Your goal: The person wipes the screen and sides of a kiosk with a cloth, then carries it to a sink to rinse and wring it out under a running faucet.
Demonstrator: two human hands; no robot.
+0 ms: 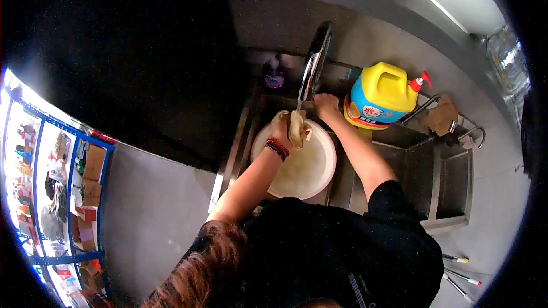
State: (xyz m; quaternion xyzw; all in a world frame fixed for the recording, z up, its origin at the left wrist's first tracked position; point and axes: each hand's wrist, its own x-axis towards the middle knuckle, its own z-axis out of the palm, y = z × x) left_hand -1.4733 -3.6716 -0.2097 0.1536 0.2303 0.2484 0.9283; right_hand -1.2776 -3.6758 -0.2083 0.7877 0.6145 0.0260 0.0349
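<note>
One jug (391, 88) is seen, its label (372, 112) unreadable! One pale, soft item (297, 132) is gripped by left fingers (279, 128); the state of right fingers (324, 102) cannot be told.

No wording is sharp enough to read: the yellow-and-blue pump jug (379, 100) at 2 o'clock bears a label (372, 112) with red lettering, and the purple bottle (273, 74) at 12 o'clock has 1 blurred pinkish label.

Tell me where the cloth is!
In the head view, the cloth is near the middle, in the left hand, under the tap, above the bowl.
</note>
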